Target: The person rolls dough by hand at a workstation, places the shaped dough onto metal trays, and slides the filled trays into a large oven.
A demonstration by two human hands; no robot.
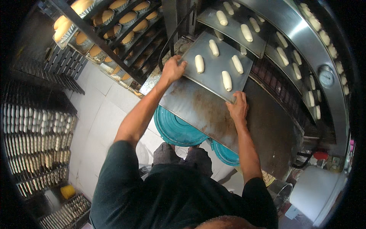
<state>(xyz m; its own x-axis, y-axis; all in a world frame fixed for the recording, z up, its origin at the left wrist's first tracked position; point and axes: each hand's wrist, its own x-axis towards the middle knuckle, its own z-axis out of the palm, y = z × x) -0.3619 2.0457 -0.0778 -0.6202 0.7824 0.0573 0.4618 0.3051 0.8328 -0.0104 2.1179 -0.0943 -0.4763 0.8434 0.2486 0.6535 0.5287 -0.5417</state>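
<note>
A metal baking tray (213, 78) with several pale dough rolls (227, 81) on it lies between my two hands. My left hand (173, 69) is closed on the tray's left edge near its corner. At the tray's near right corner, my right hand (238, 105) grips the rim. The far end of this tray passes beneath another tray (236, 32) of dough rolls. Below it is a stained metal shelf (198, 110) in front of the oven-like steel cabinet.
Racks of baked cupcakes (127, 18) stand at the far left. A curved steel front with a round gauge (326, 76) rises at right. Teal lidded tubs (179, 128) sit below the shelf. More racks of dough pieces (38, 143) line the left, and a white bucket (314, 194) is at lower right.
</note>
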